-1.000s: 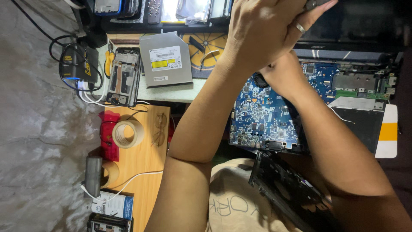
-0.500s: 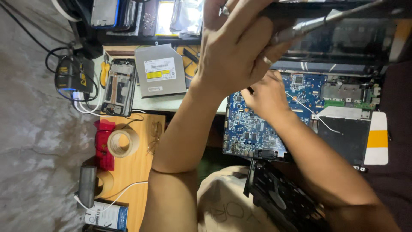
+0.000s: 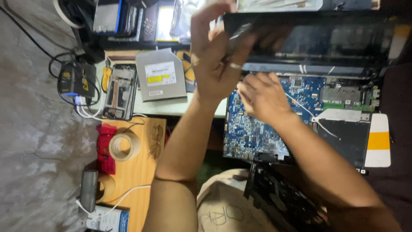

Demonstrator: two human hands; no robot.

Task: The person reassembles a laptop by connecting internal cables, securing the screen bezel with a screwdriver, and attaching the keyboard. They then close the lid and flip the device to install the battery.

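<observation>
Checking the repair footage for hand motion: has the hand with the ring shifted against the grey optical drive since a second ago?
Cannot tell for certain: the head camera itself moved. The hand with the ring seems closer to the grey optical drive, gripping the dark laptop lid.

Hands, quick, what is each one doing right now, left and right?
Left hand: closed on the edge of the dark laptop lid.
Right hand: fingers curled over the blue circuit board; whether it holds anything cannot be told.

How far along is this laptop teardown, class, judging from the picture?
Done: the blue motherboard lies bare, and a grey optical drive sits out on the bench. In hand: the left hand grips the dark screen panel; the right hand rests on the board. Left: the board remains in its base.
</observation>
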